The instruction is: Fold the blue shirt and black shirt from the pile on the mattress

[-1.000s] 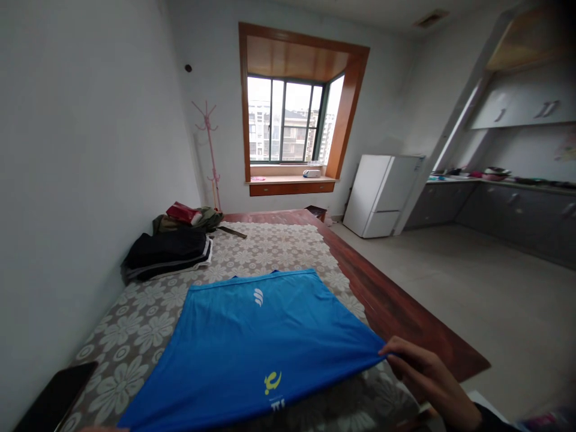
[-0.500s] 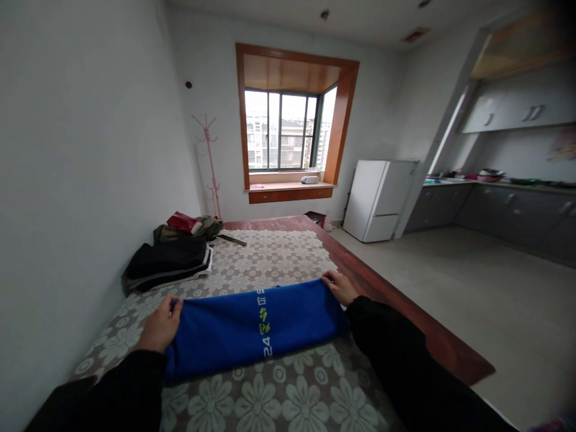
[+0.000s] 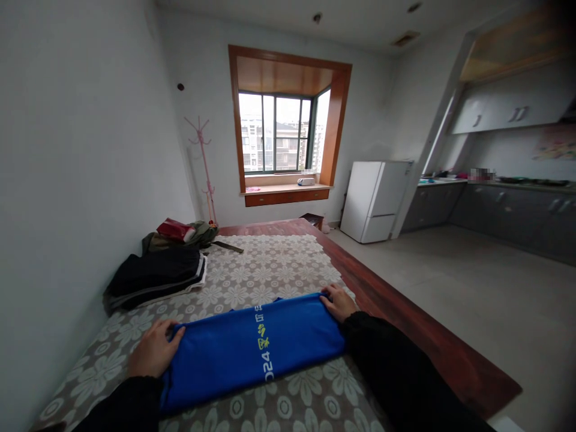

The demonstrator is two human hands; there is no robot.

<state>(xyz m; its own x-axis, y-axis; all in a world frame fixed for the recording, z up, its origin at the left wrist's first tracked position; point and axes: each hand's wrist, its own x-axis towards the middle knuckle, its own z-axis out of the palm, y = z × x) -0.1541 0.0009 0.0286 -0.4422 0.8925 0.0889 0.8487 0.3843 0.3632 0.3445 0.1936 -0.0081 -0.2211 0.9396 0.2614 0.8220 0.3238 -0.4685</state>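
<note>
A blue shirt [image 3: 252, 354] with yellow and white print lies folded into a long band across a floral lace tablecloth [image 3: 270, 270]. My left hand [image 3: 153, 355] holds its left end, fingers curled over the far corner. My right hand [image 3: 339, 302] grips the right end at the far corner. Both arms wear black sleeves.
The cloth covers a dark wooden table [image 3: 405, 324] standing against the left wall. A pile of dark clothes [image 3: 155, 276] and a red item [image 3: 173, 230] sit at the far left. Beyond are a pink coat stand [image 3: 204, 168], a window, a white fridge [image 3: 375, 201] and grey kitchen cabinets [image 3: 508, 213].
The shirt was spread flat a second ago; both hands then folded its near part away from me into a narrow band. Since half a second ago the hands have settled lower on the ends.
</note>
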